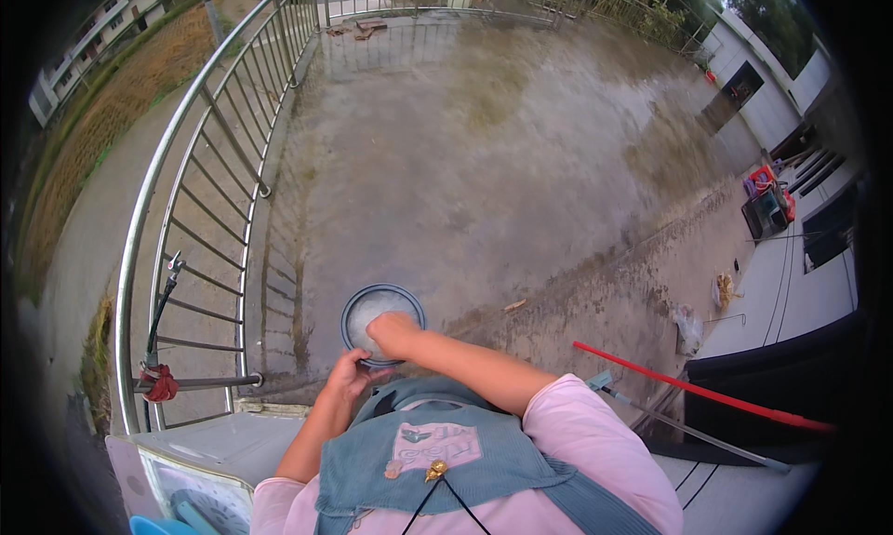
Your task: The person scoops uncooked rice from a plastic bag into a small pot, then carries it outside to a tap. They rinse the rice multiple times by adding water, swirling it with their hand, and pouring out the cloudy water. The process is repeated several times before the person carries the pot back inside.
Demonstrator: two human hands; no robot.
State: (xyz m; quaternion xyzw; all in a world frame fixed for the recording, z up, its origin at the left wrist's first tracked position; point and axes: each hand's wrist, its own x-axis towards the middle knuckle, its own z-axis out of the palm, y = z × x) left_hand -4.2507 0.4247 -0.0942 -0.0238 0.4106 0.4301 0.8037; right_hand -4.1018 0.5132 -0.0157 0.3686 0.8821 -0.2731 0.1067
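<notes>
A round bowl or pot with a grey-blue rim [383,286] is held in front of my apron, with cloudy whitish contents [370,310] inside. My left hand [351,373] grips its near left rim from below and outside, thumb on the edge. My right hand [395,335] reaches over the rim into the bowl, its fingers bent and partly hidden; whether they hold anything cannot be seen.
A metal railing [125,284] runs along the left, with a tap [174,264] and hose tied by a red cloth [160,383]. A white appliance [209,441] stands at lower left. Right lie a red pole [670,380], a squeegee or mop [698,430] and a plastic bag [688,329]. The concrete floor [446,172] looks wet.
</notes>
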